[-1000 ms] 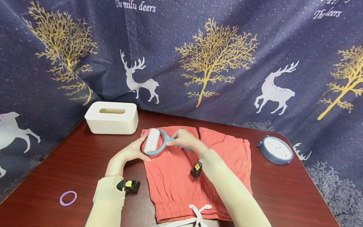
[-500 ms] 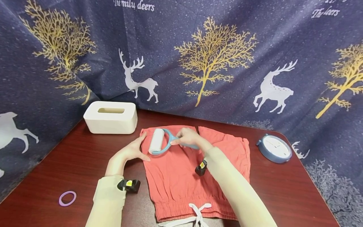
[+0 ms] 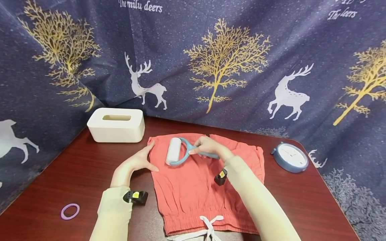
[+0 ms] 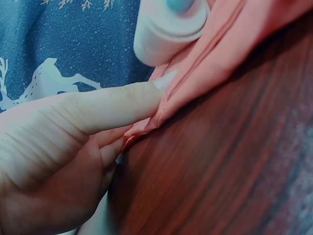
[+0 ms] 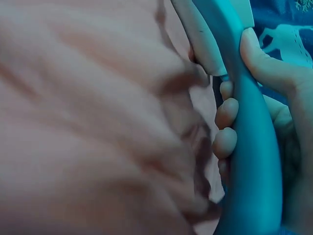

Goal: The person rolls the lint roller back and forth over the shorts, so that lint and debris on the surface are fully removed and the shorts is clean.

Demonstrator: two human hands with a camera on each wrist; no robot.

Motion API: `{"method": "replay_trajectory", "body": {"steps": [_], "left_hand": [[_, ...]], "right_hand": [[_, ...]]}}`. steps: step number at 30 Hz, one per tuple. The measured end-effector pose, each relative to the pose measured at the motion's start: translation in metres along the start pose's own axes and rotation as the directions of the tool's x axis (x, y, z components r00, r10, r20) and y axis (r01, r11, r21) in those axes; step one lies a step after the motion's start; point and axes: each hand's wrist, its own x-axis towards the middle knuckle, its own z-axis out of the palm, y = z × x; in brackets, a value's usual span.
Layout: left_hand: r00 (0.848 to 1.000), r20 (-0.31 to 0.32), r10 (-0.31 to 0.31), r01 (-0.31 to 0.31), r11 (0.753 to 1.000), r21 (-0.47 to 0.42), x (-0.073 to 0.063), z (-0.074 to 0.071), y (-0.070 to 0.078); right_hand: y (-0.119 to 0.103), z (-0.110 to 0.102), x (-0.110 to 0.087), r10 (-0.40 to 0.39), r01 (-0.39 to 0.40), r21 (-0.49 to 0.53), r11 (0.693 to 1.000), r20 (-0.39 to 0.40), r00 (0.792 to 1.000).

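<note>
Red shorts [image 3: 181, 194] lie flat on the table, waistband and white drawstring towards me. My right hand [image 3: 208, 146] grips the blue handle of a lint roller [image 3: 174, 151], whose white roll is on the upper left leg of the shorts. In the right wrist view, fingers and thumb wrap the handle [image 5: 254, 147]. At the left edge of that leg, my left hand [image 3: 140, 160] rests with thumb and fingers spread apart. The left wrist view has the straight thumb [image 4: 122, 103] pressing the fabric edge, close to the white roll [image 4: 161, 39].
A white tissue box [image 3: 116, 129] stands at the back left. To the right of the shorts is a blue round clock [image 3: 291, 157], and a purple ring [image 3: 70, 211] lies at the front left. A dark patterned cloth [image 3: 181, 67] hangs behind the table [image 3: 99, 170].
My right hand has drawn the lint roller rightward across the leg of the shorts, away from my left hand. The left hand has kept its place at the fabric edge.
</note>
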Motion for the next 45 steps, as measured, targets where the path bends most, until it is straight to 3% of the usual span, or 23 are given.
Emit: {"method": "replay_trajectory", "body": {"steps": [10,23,45], "left_hand": [[1.000,0.006,-0.003,0.003,0.999,-0.043,-0.001,-0.001,0.001],[1.000,0.026,0.007,-0.005,0.999,-0.043,0.001,0.000,0.001],[1.000,0.025,-0.009,0.009,1.000,0.017,0.002,-0.001,-0.007]], "right_hand": [[0.017,-0.017,-0.014,0.003,-0.004,-0.083,0.997,-0.009,1.000],[0.032,-0.028,-0.037,0.095,-0.095,-0.022,0.995,-0.023,0.995],[0.053,-0.041,-0.065,0.167,-0.166,0.011,0.986,-0.019,0.986]]}}
